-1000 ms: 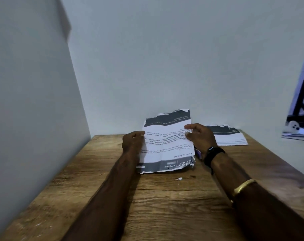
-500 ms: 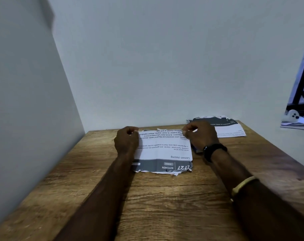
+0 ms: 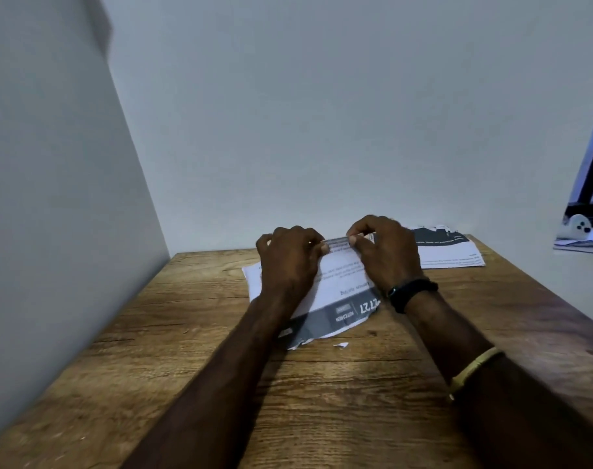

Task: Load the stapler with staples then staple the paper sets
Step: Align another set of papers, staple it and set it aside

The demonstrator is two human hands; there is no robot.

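Observation:
A printed paper set (image 3: 342, 299) with a dark grey band along its near edge lies on the wooden table (image 3: 186, 367). My left hand (image 3: 288, 262) and my right hand (image 3: 385, 255) both pinch its far edge, fingertips close together, and that edge is lifted or folded towards me. A second paper set (image 3: 447, 248) rests at the back right of the table. No stapler shows in this view; my hands and the paper may hide it.
A small torn paper scrap (image 3: 341, 345) lies just in front of the held set. Grey walls close the table in on the left and at the back. Off the table at far right sit a white object (image 3: 577, 226) and a dark frame.
The paper set was upright a second ago, then was laid flat. My hands have since moved closer together along its far edge, and the set now sits slightly askew.

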